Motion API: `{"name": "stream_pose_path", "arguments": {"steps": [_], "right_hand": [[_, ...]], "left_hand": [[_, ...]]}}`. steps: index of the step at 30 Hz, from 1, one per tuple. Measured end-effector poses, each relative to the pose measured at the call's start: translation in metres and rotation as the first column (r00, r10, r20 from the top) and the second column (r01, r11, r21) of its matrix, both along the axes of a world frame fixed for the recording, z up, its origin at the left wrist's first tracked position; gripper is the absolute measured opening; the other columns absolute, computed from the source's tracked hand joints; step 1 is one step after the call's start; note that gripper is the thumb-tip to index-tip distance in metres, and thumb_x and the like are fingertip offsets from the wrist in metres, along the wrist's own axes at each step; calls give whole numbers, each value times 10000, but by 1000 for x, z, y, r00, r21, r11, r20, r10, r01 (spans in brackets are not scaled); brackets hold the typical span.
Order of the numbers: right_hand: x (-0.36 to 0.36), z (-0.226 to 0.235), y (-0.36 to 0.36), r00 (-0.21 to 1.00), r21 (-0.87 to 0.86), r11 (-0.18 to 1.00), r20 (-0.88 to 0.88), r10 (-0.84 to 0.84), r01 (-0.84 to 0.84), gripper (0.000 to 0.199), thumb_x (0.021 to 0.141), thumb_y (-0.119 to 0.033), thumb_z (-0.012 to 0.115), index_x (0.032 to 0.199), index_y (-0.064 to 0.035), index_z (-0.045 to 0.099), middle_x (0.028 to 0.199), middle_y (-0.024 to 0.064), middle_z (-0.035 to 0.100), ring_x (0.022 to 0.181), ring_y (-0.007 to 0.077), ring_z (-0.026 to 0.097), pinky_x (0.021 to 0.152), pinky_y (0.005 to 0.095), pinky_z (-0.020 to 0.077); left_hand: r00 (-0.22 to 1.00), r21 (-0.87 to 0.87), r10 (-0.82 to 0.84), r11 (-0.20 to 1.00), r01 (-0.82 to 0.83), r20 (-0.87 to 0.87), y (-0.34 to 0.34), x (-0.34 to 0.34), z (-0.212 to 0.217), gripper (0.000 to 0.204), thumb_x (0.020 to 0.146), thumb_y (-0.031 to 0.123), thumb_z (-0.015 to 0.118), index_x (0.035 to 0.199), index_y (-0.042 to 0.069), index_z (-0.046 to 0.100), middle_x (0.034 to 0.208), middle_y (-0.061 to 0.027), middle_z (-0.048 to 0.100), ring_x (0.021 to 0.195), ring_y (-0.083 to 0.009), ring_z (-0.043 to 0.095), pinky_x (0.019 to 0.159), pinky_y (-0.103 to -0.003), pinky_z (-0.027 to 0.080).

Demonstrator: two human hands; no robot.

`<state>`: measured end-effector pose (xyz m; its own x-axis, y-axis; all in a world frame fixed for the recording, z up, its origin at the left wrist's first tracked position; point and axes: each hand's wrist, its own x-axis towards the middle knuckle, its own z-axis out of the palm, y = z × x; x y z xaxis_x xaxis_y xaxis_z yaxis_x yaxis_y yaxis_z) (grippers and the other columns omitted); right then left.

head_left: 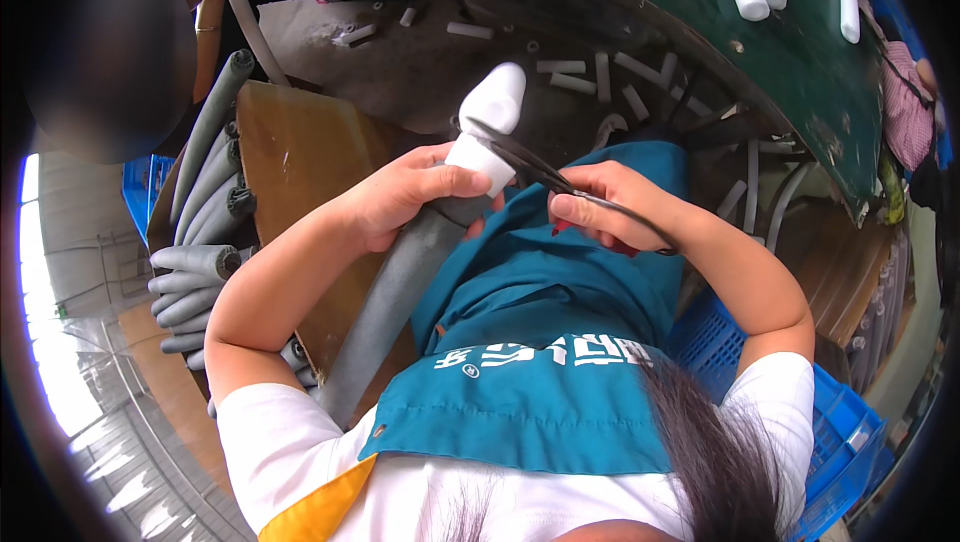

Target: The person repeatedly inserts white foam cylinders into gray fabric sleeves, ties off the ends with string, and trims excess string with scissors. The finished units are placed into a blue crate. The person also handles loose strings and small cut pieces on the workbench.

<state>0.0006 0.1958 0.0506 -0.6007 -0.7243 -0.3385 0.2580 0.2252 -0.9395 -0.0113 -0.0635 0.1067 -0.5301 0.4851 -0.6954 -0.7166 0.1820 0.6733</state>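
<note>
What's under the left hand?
A thick grey tube runs below the left hand, beside the teal apron. The hand covers part of the tube near its top, so I can't see that bit.

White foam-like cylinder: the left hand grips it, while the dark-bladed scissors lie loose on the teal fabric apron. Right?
Not quite: the head view shows the dark-bladed scissors held in the right hand, blades at the white foam-like cylinder, not lying loose. The left hand does grip the cylinder.
</note>
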Motion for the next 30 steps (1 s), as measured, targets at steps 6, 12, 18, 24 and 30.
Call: {"name": "stream_pose_path", "arguments": {"steps": [6,12,18,24,30], "right_hand": [[-23,12,19,969,83,967,83,234,-241,495,935,-554,517,967,-69,610,697,7,516,620,83,506,525,214,418],[-73,15,66,911,159,953,-368,-186,259,341,895,-324,652,1039,-22,587,776,39,588,689,99,542,621,248,451],[-202,10,97,512,288,505,-767,-387,814,507,824,-223,666,1170,107,497,931,165,664,763,250,669,690,372,534],[-253,22,68,432,515,124,-808,401,848,435,867,-77,512,1252,119,457,1031,257,670,914,371,692,742,449,574],[-86,54,-68,172,-77,991,-983,-58,-110,588,679,-65,709,1239,-146,550,1135,95,633,1132,329,573,1026,446,424]], "left_hand": [[999,171,42,984,-44,17,-8,0,1,591,846,474,580,1172,-18,559,887,-108,644,637,-173,639,640,-260,533],[990,249,119,959,-134,76,-20,3,5,612,863,450,444,1265,-8,500,918,-141,646,637,-198,649,640,-288,542],[996,234,85,968,-87,21,-12,5,20,605,856,428,444,1306,26,466,938,-144,638,645,-205,645,663,-294,538],[992,185,53,982,-32,-110,-16,10,29,558,839,400,547,1277,56,509,983,-124,629,765,-195,625,739,-304,519],[996,203,39,979,-22,-76,-29,21,32,610,760,322,663,1274,40,492,975,-127,609,724,-203,636,704,-312,529]]}}
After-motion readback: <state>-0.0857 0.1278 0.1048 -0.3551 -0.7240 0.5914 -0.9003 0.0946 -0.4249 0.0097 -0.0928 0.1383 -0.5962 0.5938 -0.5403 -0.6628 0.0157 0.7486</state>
